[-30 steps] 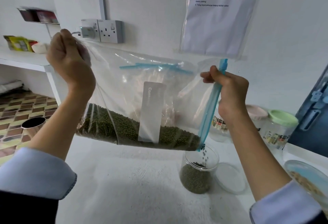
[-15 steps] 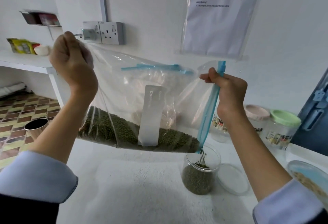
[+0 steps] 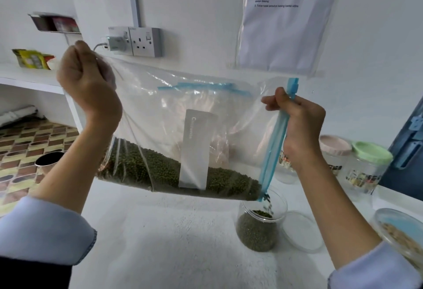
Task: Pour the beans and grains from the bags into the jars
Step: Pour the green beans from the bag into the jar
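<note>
Little has shifted since the earlier frame: green beans (image 3: 164, 169) keep trickling from the bag's low corner, and the level in the open jar (image 3: 261, 224) at lower centre-right has crept up. The clear zip bag (image 3: 183, 114) hangs across the middle of the frame, tilted so its beans slide toward that corner just above the jar mouth. The left hand (image 3: 89, 82), upper left, clenches the raised bottom corner; the right hand (image 3: 302, 126), its grip curled round the blue zip strip (image 3: 274, 142), probably narrows the opening into a spout. The jar's lid (image 3: 302, 231) lies on the white bench (image 3: 171, 243) just beside it. Two lidded jars (image 3: 357, 162) stand farther right.
</note>
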A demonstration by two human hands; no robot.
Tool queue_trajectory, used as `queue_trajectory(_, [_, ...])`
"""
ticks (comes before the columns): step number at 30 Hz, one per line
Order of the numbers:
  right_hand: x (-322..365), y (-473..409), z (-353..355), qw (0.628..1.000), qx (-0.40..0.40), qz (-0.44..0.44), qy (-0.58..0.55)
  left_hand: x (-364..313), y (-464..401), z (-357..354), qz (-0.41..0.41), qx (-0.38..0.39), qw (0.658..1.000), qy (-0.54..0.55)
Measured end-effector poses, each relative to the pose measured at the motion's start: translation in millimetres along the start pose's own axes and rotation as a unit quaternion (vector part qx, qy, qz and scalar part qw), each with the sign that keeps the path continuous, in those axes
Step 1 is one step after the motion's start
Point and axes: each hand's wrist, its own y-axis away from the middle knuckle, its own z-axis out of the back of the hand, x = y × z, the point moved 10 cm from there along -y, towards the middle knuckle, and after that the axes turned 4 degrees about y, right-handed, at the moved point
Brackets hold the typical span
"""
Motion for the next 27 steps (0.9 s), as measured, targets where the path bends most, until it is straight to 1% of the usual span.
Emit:
queue_trajectory(2, [0.3,1.4,-2.8,1.0,0.011,-0.001,0.002,-1.8,1.6,-1.7,-0.003,0.002,1.0,-0.004])
queue_trajectory(4, [0.9,0.2,4.2,1.0,-0.012,0.003,-0.01,-2.8,1.6,-1.1,-0.006,0.0,1.0,-0.001])
queue_trajectory(7, [-2.0,-0.4,-1.5,1.0,0.02,-0.011,0.002,-1.8,1.9,-0.6,0.001,-0.001,1.0,0.004])
queue_trajectory(10, [-3.0,1.0,6.4,1.0,-0.009,-0.007,0.002,-2.4,2.1,-1.7,0.005,-0.004,1.0,0.003])
queue_trajectory(13, [-4.5,3.5,0.1,1.0,0.023,-0.019,0.002,-2.8,2.8,-0.9,0.002,-0.001,1.0,0.0])
queue_trajectory(16, [-6.6,4.4,7.6,1.0,-0.009,-0.02,-0.01,-1.4,4.9,0.1,0.005,-0.004,1.0,-0.002])
queue_trajectory(17, [-6.3,4.4,7.2,1.0,-0.007,-0.022,-0.014,0.1,5.8,1.1,0.007,-0.005,1.0,0.001])
queue_trajectory(19, [-5.7,4.8,-0.1,0.999,0.022,-0.026,-0.003,2.3,6.8,3.4,0.01,-0.011,1.0,0.002])
queue_trajectory(20, [-6.0,4.6,-0.3,0.999,0.022,-0.026,0.003,2.5,6.4,3.9,0.009,-0.012,1.0,0.003])
queue_trajectory(22, [-5.3,2.7,6.0,1.0,-0.005,-0.022,0.0,1.9,5.0,4.1,0.003,-0.008,1.0,0.008])
queue_trajectory(23, [-4.9,1.4,6.3,1.0,-0.003,-0.021,-0.001,1.6,4.6,3.7,-0.001,-0.005,1.0,0.01])
queue_trajectory(26, [-6.1,1.7,-3.2,0.999,0.039,-0.032,0.018,1.3,3.6,2.5,-0.001,-0.005,1.0,0.003])
queue_trajectory(27, [-5.7,2.1,-1.2,0.999,0.029,-0.031,0.017,0.6,3.2,2.3,-0.003,-0.006,1.0,-0.001])
